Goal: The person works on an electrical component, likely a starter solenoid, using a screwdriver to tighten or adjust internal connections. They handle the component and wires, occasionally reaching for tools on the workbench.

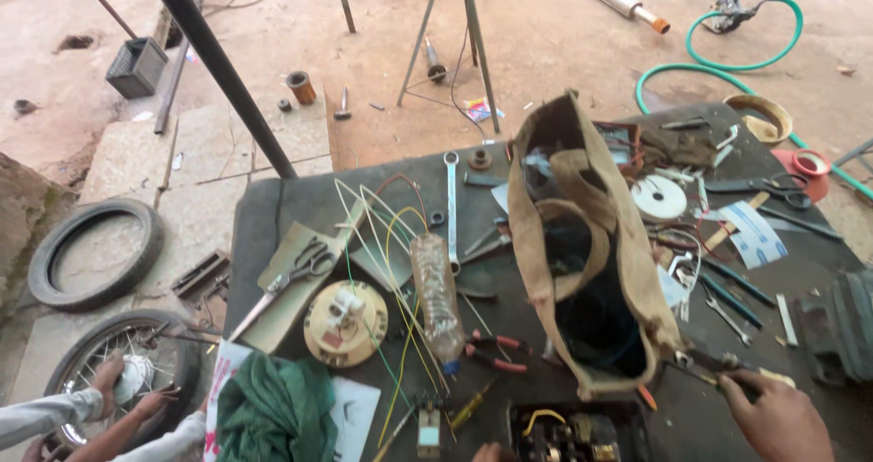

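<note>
At the lower right, the right hand [775, 416] is closed on pliers [718, 364] beside the open bag [582, 244] standing mid-frame. Best keep the pliers level so the bag stays upright. Only a fingertip of the left hand [486, 453] shows at the bottom edge; its grip can't be told.

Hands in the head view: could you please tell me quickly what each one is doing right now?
Left hand: only fingertips show at the bottom edge; state cannot be told.
Right hand: closed on pliers beside the canvas bag.

We see an open tan canvas bag [582, 244] lying mid-tabletop [273, 207]; left of it lie a clear plastic bottle [436, 294], a long spanner [452, 209], scissors [296, 271] and a round cream part [346, 323] with wires. Below-left of the bag sits a green cloth [273, 412], and beyond it on the ground a green hose [727, 62] curls.
</note>
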